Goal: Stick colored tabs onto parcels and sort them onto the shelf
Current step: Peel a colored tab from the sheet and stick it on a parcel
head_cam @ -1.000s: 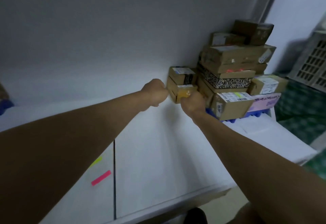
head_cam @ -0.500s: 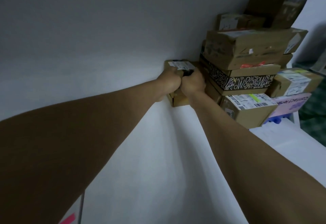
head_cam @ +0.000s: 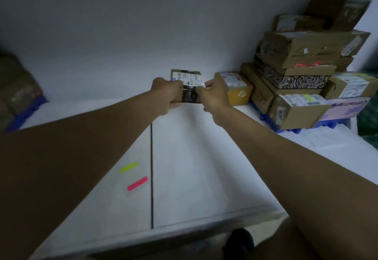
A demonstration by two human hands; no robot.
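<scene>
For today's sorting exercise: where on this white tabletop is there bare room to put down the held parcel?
Free: the white tabletop right of its dark seam, between the forearms. Left of the seam lie the yellow tab and pink tab. Crowded: the stacked cardboard boxes at right.

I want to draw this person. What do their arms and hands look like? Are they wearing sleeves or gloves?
Both arms are bare right up to the edge of the picture: no sleeves show. The left hand and right hand have no gloves. No watch, bracelet or ring is visible, though the picture is dim and a little blurry, so small things could be missed.
</scene>
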